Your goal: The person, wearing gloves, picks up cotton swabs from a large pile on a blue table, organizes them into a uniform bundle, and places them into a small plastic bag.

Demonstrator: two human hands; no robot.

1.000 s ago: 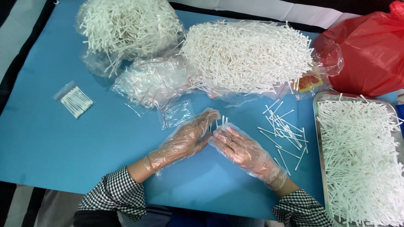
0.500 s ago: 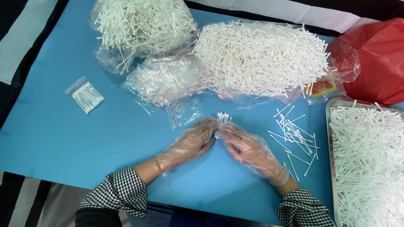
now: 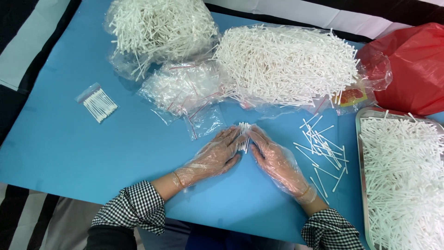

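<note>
The left hand (image 3: pixel 215 155) and the right hand (image 3: pixel 274 157) are both wearing thin clear plastic gloves, and they are meeting at the middle of the blue bench (image 3: pixel 69 148). Between them they are pressing a small bundle of cotton swabs (image 3: pixel 243 134) — the fingers are lying almost flat and closing on the bundle from both sides, and the white tips are sticking out above the fingertips.

Just to the right of the right hand, loose swabs (image 3: pixel 321 148) are lying scattered on the bench. Farther right, a metal tray (image 3: pixel 358 139) is holding a thick layer of swabs. Behind the hands, a big heap of swabs (image 3: pixel 286 62) is resting on clear plastic, and a second heap in a clear bag (image 3: pixel 162 28) is standing at the upper left. Between these and the hands, a pile of small empty zip bags (image 3: pixel 182 90) is lying, with one bag very near the left hand's fingers. One filled packet of swabs (image 3: pixel 98 104) is lying well apart on the left — and a red plastic bag (image 3: pixel 409 65) is sitting at the upper right corner.
</note>
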